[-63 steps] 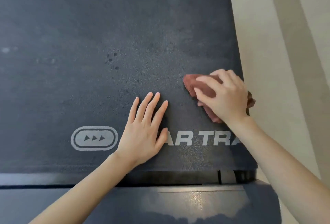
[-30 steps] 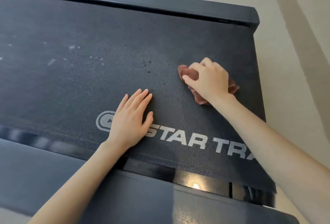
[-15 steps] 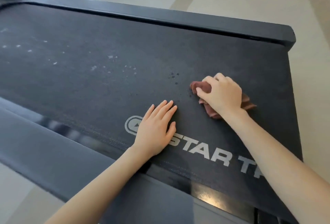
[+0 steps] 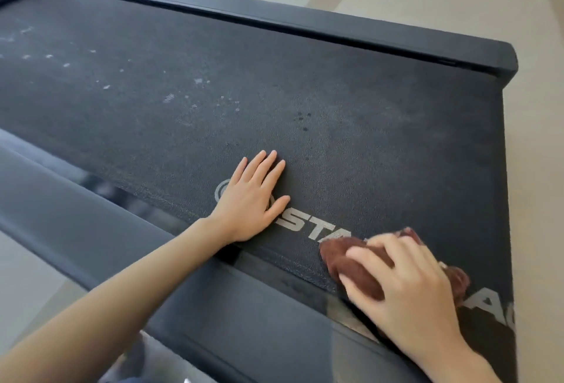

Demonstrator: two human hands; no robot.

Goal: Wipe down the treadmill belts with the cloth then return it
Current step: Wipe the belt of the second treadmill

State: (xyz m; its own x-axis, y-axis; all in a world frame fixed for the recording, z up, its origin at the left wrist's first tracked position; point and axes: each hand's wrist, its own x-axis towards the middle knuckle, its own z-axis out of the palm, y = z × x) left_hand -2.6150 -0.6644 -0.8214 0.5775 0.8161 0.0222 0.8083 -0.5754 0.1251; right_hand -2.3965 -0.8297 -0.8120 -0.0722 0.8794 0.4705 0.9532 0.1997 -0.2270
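While the wide dark treadmill belt (image 4: 335, 92) fills the scene, the left hand (image 4: 253, 202) lies flat and open on it, partly over the logo (image 4: 221, 193). At near right, the right hand (image 4: 409, 288) clutches the brown cloth (image 4: 351, 263), which looks soft and light and is best bunched from above. Since 0.5 s ago, cloth and hand slid from mid-belt to the near edge.
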